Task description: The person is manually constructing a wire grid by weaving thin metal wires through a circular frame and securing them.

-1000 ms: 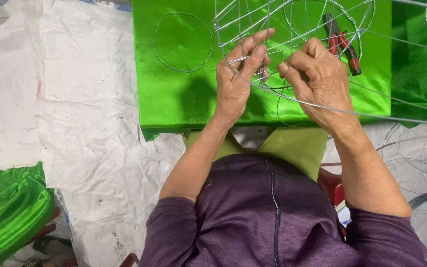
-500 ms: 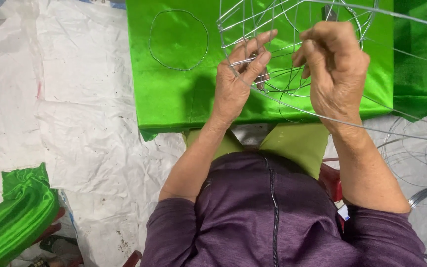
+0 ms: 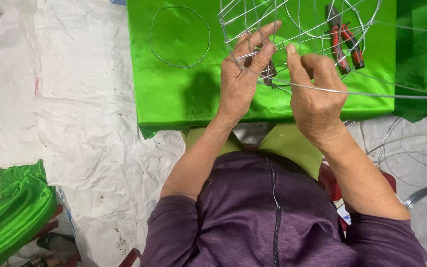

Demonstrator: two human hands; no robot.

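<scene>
A wire frame point(image 3: 292, 24) of thin silver rods stands on a block covered in shiny green cloth point(image 3: 189, 99). My left hand point(image 3: 243, 79) grips the frame's lower edge, fingers hooked through its bars. My right hand point(image 3: 315, 94) pinches a long straight wire point(image 3: 396, 95) that runs off to the right, its near end held at the frame beside my left fingers. Red-handled pliers point(image 3: 344, 44) lie on the green cloth behind the frame, beyond my right hand.
A loose wire ring point(image 3: 179, 37) lies on the green cloth at the left. White plastic sheeting point(image 3: 65, 123) covers the floor. A roll of green cloth point(image 3: 11, 217) lies at the lower left. Coils of wire point(image 3: 426, 163) sit at the right.
My right hand has come down from the upper part of the frame and now pinches the long wire lower, next to my left fingers. My left hand has stayed on the frame.
</scene>
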